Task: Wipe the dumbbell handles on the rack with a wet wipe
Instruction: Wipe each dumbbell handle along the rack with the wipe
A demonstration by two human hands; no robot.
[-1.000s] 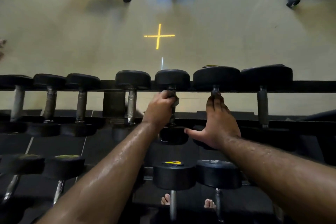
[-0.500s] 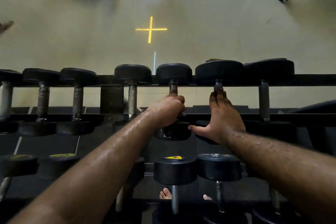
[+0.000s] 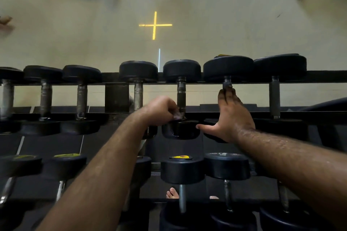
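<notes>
Black rubber heads line the top tier of the rack (image 3: 319,77), each dumbbell lying front to back across the two rails. The left hand (image 3: 159,111) is curled at the near end of one steel handle (image 3: 181,95), its fingers pinching a small pale scrap — the wet wipe (image 3: 177,117), mostly hidden by the knuckles — against the metal just above the near head. The right hand (image 3: 231,116) lies flat on the neighbouring dumbbell (image 3: 228,68), fingers straight and together along its handle, thumb spread out to the left; the palm covers nearly all of that handle.

A black upright post (image 3: 116,97) stands between the handles further left. A lower tier of dumbbells (image 3: 182,171) sits below the forearms, one head bearing a yellow label. Bare toes (image 3: 172,194) show through the rack — beyond it, a yellow cross (image 3: 155,25) marks the pale floor.
</notes>
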